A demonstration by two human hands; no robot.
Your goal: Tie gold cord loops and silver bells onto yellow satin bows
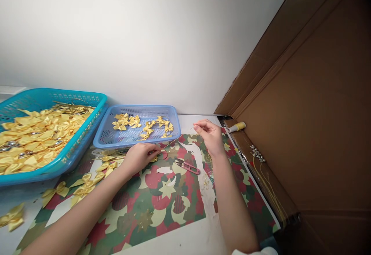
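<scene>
My left hand is closed in a pinch in front of the small blue basket, on one end of a thin gold cord. The cord runs taut up to the right, toward my right hand. That hand is raised, thumb and fingertips pressed together on the cord's thin far part. A bit of yellow ribbon shows beside my left fingers; whether they hold it too is hidden. Below and between the hands lie pink thread snips on the camouflage-patterned sheet. Several yellow ribbon bows lie beside my left forearm.
A large turquoise basket heaped with yellow bows stands at left. The small blue basket holds a few bows. On the right, a cardboard wall rises by a ledge with a yellow thread spool and silver beads on cords.
</scene>
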